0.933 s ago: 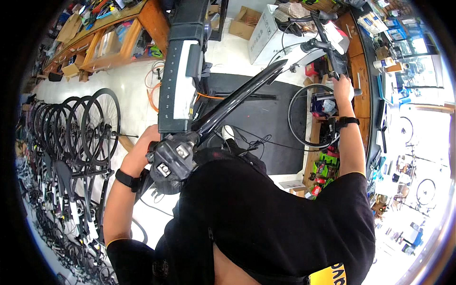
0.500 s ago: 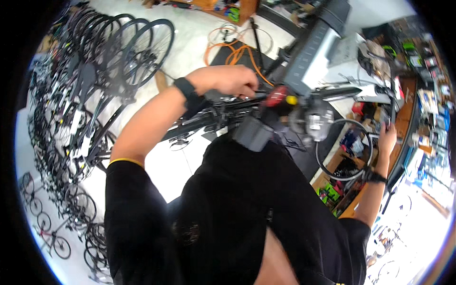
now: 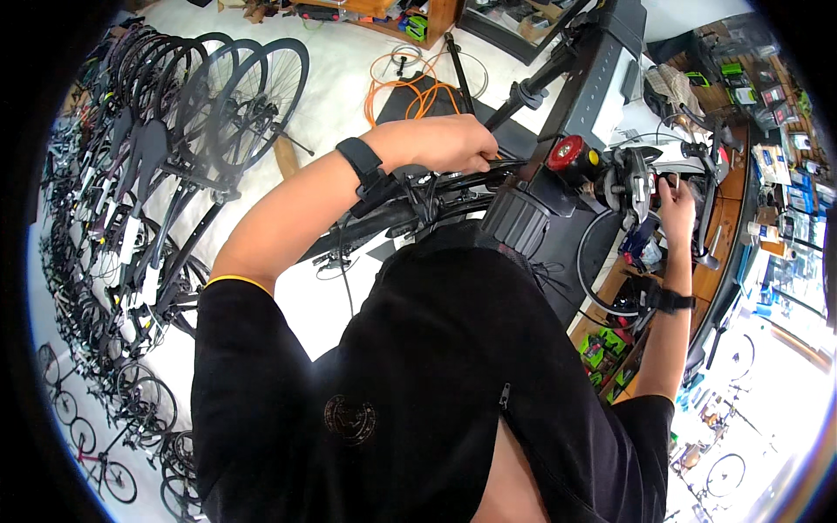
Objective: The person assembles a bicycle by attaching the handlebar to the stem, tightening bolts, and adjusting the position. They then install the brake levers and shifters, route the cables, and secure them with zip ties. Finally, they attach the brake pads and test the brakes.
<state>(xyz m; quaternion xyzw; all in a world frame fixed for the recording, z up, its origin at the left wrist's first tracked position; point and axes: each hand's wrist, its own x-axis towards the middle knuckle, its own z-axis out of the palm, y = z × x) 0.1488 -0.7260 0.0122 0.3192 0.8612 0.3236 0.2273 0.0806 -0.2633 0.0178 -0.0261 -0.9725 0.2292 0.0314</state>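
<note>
A black bicycle (image 3: pixel 427 196) lies across the view, partly hidden by my body and left arm. Above its frame, my left hand (image 3: pixel 462 146) is closed, its fingertips pinched by the dark tubing; what they hold is too small to tell. Out to the right, my right hand (image 3: pixel 676 213) is closed near the black handlebar (image 3: pixel 711 166), with a small light piece at its fingertips. Between the hands stand a metal clamp (image 3: pixel 634 187) and a red round part (image 3: pixel 568 152) with a yellow button. A grey loop (image 3: pixel 586 275) hangs below the clamp.
A large dark stand column (image 3: pixel 593 78) rises beyond the clamp. Bicycles with upturned wheels (image 3: pixel 261 105) crowd the left. An orange hose (image 3: pixel 375 91) coils on the floor by a dark mat. Wooden shelves (image 3: pixel 732 200) with packaged goods line the right side.
My right hand has come inward and away from the outer bar to beside the clamp. My left hand has shifted slightly right, still pinched. Less of the grey loop shows.
</note>
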